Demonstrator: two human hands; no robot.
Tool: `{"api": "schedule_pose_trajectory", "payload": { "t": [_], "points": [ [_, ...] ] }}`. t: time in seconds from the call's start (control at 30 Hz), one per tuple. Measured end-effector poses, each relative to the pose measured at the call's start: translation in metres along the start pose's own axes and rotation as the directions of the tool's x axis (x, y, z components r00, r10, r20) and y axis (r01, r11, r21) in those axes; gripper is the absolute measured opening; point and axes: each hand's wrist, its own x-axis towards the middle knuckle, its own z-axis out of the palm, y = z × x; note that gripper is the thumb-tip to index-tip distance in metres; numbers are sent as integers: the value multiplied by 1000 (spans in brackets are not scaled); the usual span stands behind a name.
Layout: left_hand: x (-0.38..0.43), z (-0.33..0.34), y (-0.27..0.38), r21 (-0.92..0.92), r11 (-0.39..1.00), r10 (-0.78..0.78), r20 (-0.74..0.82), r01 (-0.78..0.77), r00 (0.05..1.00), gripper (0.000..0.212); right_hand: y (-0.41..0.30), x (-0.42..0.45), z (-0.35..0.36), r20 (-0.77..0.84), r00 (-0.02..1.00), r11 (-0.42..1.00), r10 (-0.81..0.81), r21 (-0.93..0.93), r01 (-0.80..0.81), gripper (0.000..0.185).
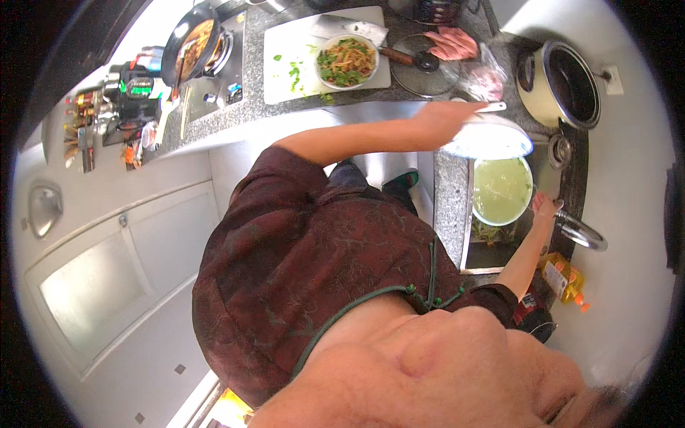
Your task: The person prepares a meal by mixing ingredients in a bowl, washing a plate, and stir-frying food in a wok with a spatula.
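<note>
My left hand (455,119) grips a pale round bowl or basin (489,140) at its near edge and holds it tilted over the counter edge and sink. A light handle with a hole (496,107) shows by my fingertips; whether I hold that too is unclear. Beneath, a white basin of greenish water (503,191) stands in the steel sink (484,259), with leafy scraps (495,233) beside it. My right hand (544,205) is between that basin and the chrome faucet (580,232). Its fingers are too small to show whether they grip anything.
On a white cutting board (283,48) lie a cleaver (334,27) and a bowl of shredded food with greens (347,63). A glass lid (423,80), pink gloves (452,43), a cream pot (540,80) and yellow soap bottle (562,278) stand around. A wok (170,59) sits over a lit-looking burner.
</note>
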Motion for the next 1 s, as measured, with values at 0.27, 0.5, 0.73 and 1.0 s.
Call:
{"api": "schedule_pose_trajectory", "payload": {
  "t": [0.27,0.5,0.73,1.0],
  "points": [
    [-217,-133,-157,-889,417,-740,-211,190,639,54,62,-144,202,561,803,925,199,-379,36,37],
    [-333,-208,-237,-955,297,-900,-274,16,338,51,72,-308,476,809,563,985,171,-150,-84,51],
    [-363,-230,-302,-962,271,-894,-268,-42,360,56,95,-224,564,750,649,989,124,-142,-25,42],
    [-347,-216,-330,-957,286,-880,-286,-58,380,52,90,-245,572,725,675,983,138,-186,0,42]
  ]
}}
